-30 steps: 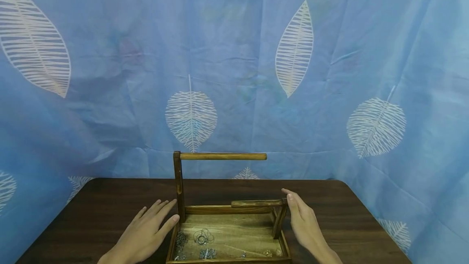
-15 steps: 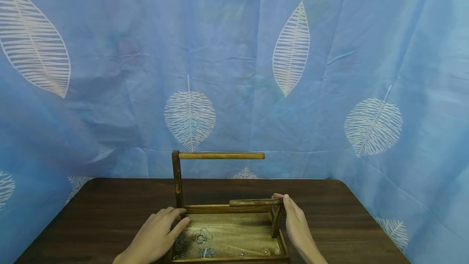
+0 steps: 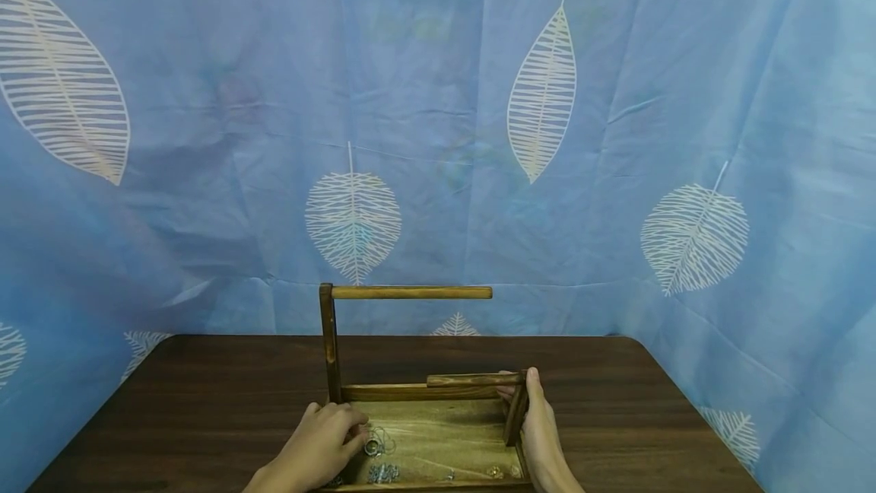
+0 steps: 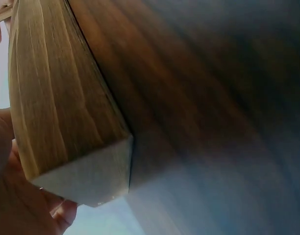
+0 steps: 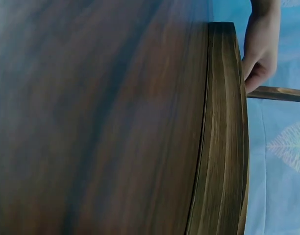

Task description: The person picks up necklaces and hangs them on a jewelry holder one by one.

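Observation:
A wooden jewelry stand (image 3: 431,487) has a shallow tray, a tall left post with a long bar (image 3: 411,293) and a short right post with a lower bar (image 3: 472,380). My left hand (image 3: 316,441) reaches over the tray's left side, fingers bent down, covering most of the dark chain there. Whether they pinch anything is hidden. Beside the fingertips lies a coiled silver necklace (image 3: 372,443). My right hand (image 3: 544,440) grips the short post, thumb in front and fingers behind. The left wrist view shows the tray's outer wall (image 4: 66,88) close up.
In the tray's front half lie a silver chain pile (image 3: 383,473), a small silver piece (image 3: 451,475) and gold-coloured pieces (image 3: 496,472). The stand sits on a dark wooden table (image 3: 205,394). Behind hangs a blue curtain (image 3: 438,135) with leaf prints.
My left hand has moved right from outside the tray to over its left side, fingers bending. My right hand has slid inward and its fingers have closed round the short post.

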A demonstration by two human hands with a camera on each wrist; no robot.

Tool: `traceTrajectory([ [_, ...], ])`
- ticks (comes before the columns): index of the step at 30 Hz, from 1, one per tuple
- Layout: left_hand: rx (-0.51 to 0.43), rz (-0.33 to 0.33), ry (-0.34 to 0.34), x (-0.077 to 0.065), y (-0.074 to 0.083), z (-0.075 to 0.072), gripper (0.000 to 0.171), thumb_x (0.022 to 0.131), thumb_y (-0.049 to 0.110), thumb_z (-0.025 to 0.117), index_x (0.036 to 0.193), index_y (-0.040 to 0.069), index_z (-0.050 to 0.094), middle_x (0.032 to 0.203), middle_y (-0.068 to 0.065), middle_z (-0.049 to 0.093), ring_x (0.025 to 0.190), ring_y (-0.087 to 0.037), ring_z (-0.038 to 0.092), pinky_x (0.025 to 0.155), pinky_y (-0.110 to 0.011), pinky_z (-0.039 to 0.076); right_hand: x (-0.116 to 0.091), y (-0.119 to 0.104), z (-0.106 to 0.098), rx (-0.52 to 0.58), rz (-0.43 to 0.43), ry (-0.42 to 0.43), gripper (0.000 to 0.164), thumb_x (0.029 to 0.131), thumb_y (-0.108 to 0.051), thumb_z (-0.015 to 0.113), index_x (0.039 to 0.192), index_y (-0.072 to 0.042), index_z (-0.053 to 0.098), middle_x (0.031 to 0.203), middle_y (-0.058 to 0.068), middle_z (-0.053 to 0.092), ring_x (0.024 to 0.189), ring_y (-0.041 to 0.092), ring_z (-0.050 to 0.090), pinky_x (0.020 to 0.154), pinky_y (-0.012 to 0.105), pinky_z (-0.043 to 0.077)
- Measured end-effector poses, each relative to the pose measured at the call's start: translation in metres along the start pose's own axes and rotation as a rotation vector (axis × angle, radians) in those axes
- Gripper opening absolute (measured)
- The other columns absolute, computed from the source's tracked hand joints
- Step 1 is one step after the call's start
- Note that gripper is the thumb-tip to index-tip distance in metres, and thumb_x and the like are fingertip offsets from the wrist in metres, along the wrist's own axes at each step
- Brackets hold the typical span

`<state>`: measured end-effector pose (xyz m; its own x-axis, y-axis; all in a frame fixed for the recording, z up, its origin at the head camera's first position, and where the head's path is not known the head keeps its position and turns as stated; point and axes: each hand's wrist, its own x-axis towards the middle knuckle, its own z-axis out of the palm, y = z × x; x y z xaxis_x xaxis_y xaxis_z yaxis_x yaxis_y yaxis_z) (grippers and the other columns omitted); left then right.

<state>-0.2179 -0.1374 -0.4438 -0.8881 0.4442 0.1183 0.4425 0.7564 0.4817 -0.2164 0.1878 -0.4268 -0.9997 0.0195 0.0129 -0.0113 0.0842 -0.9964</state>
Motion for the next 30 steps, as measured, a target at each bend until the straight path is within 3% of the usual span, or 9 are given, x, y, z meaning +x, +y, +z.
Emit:
traceTrajectory([
  [4, -0.006, 0.029, -0.01, 0.003, 0.001, 0.004, 0.005, 0.091, 0.024, 0.075, 0.091, 0.019, 0.075, 0.072, 0.019, 0.057, 0.064, -0.002, 0.044, 0.067, -0.039, 0.024, 0.0, 0.004, 0.002, 0.024, 0.013, 0.011, 0.098, 0.099, -0.072, 0.009, 0.132, 0.01, 0.052, 0.135, 0.032, 0.042, 0.13, 0.053, 0.037, 0.104, 0.067, 0.032],
  [8, -0.009, 0.063, -0.019, 0.006, 0.001, 0.007, 0.014, 0.088, 0.022, 0.078, 0.076, 0.023, 0.071, 0.064, 0.017, 0.052, 0.057, -0.001, 0.039, 0.066, -0.039, 0.021, 0.0, 0.007, 0.003, 0.026, -0.01, 0.022, 0.096, 0.1, -0.07, 0.008, 0.128, 0.009, 0.055, 0.133, 0.029, 0.048, 0.127, 0.05, 0.041, 0.104, 0.067, 0.033],
  [14, 0.013, 0.068, -0.012, 0.01, -0.001, 0.008, 0.004, 0.084, 0.021, 0.081, 0.086, 0.02, 0.078, 0.072, 0.02, 0.061, 0.061, 0.003, 0.048, 0.068, -0.038, 0.025, -0.001, 0.009, 0.006, 0.006, -0.021, 0.043, 0.094, 0.101, -0.069, 0.008, 0.127, 0.008, 0.054, 0.133, 0.026, 0.053, 0.127, 0.047, 0.044, 0.104, 0.067, 0.033],
  [30, 0.095, 0.097, 0.02, 0.012, -0.001, 0.008, 0.014, 0.083, 0.018, 0.083, 0.075, 0.026, 0.074, 0.069, 0.022, 0.06, 0.057, 0.004, 0.045, 0.064, -0.033, 0.025, -0.002, 0.009, 0.008, -0.012, -0.044, 0.047, 0.091, 0.102, -0.066, 0.008, 0.127, 0.009, 0.054, 0.133, 0.025, 0.053, 0.13, 0.047, 0.041, 0.105, 0.067, 0.031],
])
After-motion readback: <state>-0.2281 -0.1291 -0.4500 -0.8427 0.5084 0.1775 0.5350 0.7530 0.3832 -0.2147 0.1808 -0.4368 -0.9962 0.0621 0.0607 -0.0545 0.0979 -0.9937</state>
